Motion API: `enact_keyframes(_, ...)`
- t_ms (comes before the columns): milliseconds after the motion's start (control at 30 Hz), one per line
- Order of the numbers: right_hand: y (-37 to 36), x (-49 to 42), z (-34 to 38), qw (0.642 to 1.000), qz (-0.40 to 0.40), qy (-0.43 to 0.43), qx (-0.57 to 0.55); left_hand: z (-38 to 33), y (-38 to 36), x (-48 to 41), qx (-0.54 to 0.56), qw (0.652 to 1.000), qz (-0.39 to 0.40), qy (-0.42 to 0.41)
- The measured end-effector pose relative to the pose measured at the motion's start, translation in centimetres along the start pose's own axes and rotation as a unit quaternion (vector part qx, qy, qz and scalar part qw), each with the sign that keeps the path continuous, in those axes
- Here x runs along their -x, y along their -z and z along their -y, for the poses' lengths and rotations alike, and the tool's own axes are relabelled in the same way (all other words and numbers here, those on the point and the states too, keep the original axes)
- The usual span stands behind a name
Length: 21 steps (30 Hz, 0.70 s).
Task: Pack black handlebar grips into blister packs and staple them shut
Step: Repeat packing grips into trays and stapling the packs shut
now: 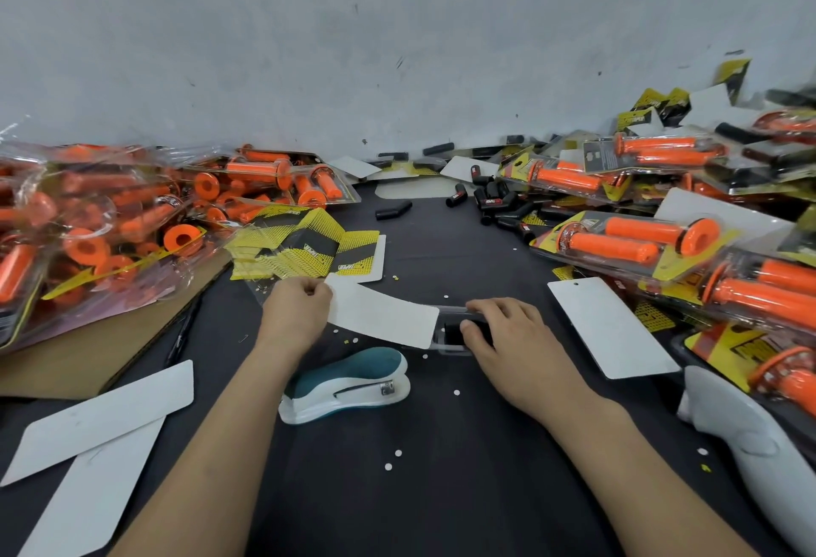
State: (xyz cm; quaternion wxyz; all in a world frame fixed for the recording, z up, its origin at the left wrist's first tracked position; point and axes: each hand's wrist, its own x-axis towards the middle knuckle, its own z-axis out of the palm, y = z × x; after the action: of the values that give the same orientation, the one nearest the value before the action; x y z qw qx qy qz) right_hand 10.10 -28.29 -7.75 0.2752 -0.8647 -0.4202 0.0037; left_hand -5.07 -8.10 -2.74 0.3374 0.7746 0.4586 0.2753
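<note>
clear: mat (pixel 441 508) foreground | blocked: left pile (pixel 101 225); right pile (pixel 662 243); stapler (pixel 349 384)

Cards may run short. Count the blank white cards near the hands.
4 cards: one pinched by the left hand, one beside the right hand, two overlapping at lower left. Others lie farther back, some maybe hidden.

Single wide-angle view from a head-worn camera: it looks forward and down over a dark table (pixel 441 490), close above the left hand (pixel 296 309) and right hand (pixel 508 335) (forearms enter from the bottom edge), with a grey wall (pixel 397 48) straight ahead.
</note>
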Motion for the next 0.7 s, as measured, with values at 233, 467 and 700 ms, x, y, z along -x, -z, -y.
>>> enact_keyframes(233, 0.1, 0.0, 0.2, 1.0, 0.005, -0.004, -0.019, -0.4, -0.1, 1.0, 0.029, 0.989, 0.133, 0.059)
enact_keyframes(467, 1.7, -0.2, 0.1, 0.987, -0.023, -0.035, -0.156, -1.0, 0.0, 1.1, -0.015, 0.983, 0.171, 0.069)
enact_keyframes(700, 2.8, -0.5, -1.0, 0.966, 0.023, -0.167, -0.196, -1.3, -0.4, 1.3, -0.026, 0.978, 0.203, 0.044)
